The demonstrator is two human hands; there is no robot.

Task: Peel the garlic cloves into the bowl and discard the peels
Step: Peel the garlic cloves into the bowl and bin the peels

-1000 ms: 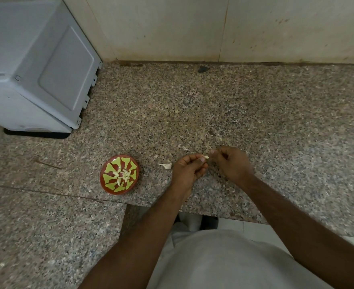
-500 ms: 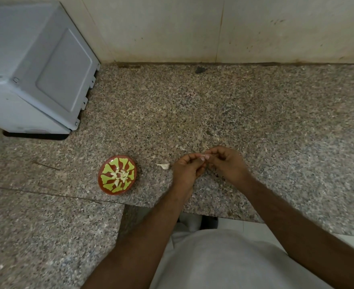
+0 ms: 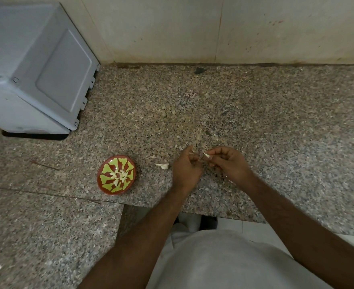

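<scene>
Hands drew apart since half-second earlier: right hand (image 3: 228, 161) pinched small white garlic clove (image 3: 206, 155); left hand (image 3: 187, 165) fingers curled, contents unclear. Peel likely separated.

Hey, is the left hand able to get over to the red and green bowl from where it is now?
Probably yes. The bowl sits on the counter beside the left hand, with only a small garlic piece lying between them.
</scene>
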